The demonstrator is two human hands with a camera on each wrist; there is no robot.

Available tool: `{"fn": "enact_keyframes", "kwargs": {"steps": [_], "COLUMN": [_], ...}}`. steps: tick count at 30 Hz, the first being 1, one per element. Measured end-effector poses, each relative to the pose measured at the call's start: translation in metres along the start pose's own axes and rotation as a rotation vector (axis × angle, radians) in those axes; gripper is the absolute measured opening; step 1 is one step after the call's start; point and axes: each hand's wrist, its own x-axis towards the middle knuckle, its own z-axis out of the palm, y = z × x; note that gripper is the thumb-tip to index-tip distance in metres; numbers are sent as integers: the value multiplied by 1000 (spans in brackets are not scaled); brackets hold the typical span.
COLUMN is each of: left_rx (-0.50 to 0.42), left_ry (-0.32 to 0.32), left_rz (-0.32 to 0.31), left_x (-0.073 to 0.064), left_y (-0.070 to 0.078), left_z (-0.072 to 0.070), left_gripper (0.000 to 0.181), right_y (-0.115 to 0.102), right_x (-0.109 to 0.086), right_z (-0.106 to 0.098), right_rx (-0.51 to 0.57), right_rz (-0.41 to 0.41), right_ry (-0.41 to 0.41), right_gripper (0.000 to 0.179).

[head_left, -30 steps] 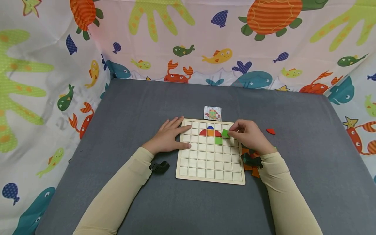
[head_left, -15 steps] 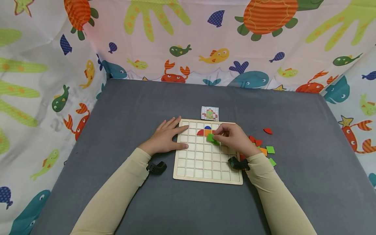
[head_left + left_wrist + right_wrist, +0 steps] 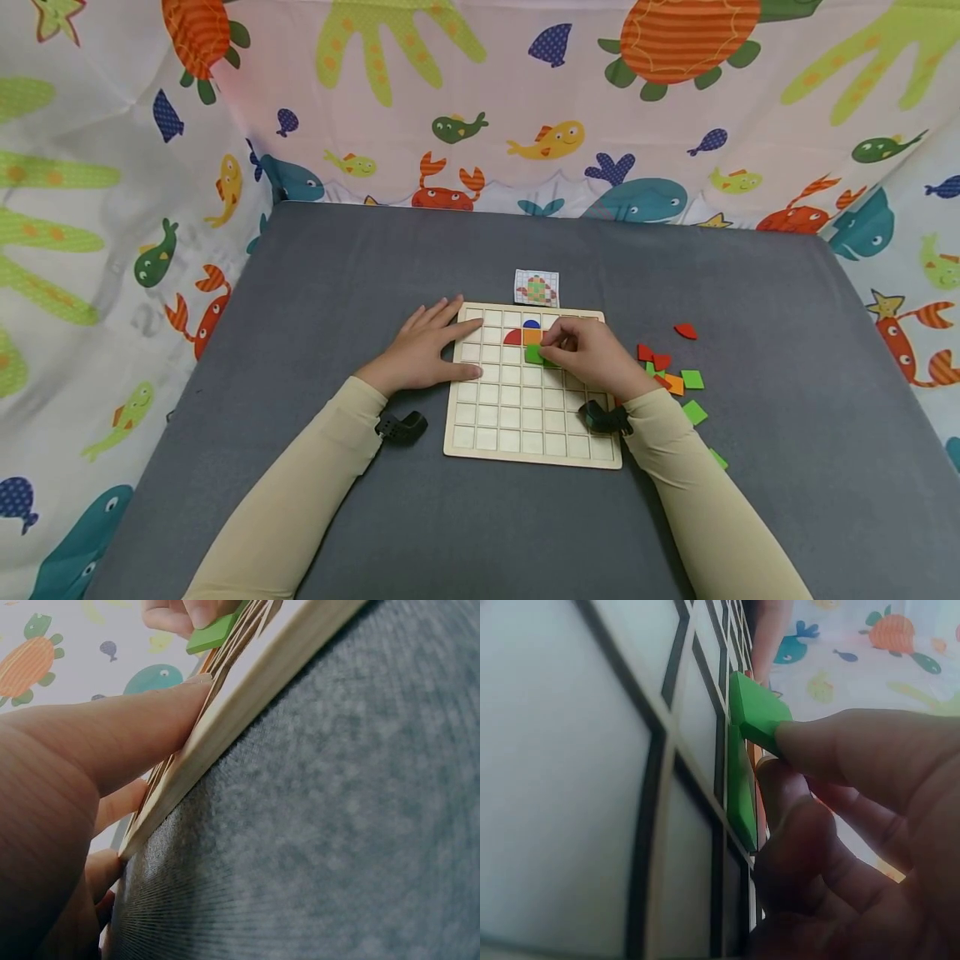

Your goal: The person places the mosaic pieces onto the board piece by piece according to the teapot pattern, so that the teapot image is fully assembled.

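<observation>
A wooden grid board [image 3: 510,417] lies on the grey table. My left hand [image 3: 420,350] rests on its left edge with thumb and fingers spread. Over the board's upper middle, my right hand [image 3: 592,357] pinches a green square tile [image 3: 761,709] between thumb and index finger. That tile is tilted in the right wrist view, its lower edge at the grid. Beside it a second green square tile [image 3: 739,795] lies flat in a cell. Just above are an orange square tile [image 3: 532,337], a red rounded tile [image 3: 513,337] and a blue rounded tile [image 3: 531,323]. My right fingers hide cells to the right.
A small printed pattern card [image 3: 537,288] lies behind the board's far edge. Right of the board are loose tiles, among them a green square [image 3: 692,380], an orange one [image 3: 674,384] and several red pieces [image 3: 662,362]. One red piece [image 3: 686,332] lies farther back.
My right hand has carried the pinched green tile leftward, from the right of the lying green tile to its left, and lowered it slightly. The left hand stays on the board's edge.
</observation>
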Motion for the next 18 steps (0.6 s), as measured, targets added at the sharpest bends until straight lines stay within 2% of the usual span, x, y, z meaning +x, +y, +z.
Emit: {"fn": "enact_keyframes", "kwargs": {"steps": [18], "left_rx": [7], "left_ry": [-7], "left_rz": [-8], "left_x": [1], "left_y": [1], "left_z": [-1], "left_gripper": [86], "right_y": [-5], "right_x": [1], "right_z": [4], "right_rx": [-59], "right_rz": [6], "right_ry": [-20], "right_gripper": [5]}}
